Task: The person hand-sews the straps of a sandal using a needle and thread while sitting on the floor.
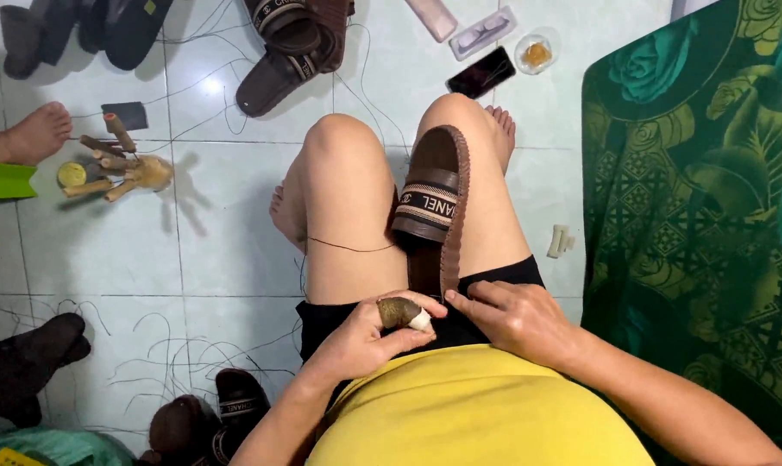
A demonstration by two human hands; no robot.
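Nearby, loose threads [162, 362] and spare sandals [292, 47] ring both hands [442, 324].

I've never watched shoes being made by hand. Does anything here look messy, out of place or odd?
Yes, a little. Loose dark threads lie scattered and tangled over the tiled floor, among strewn slippers. The left hand has a thumb wrapped in worn covering. The brown slipper sits wedged between the knees.
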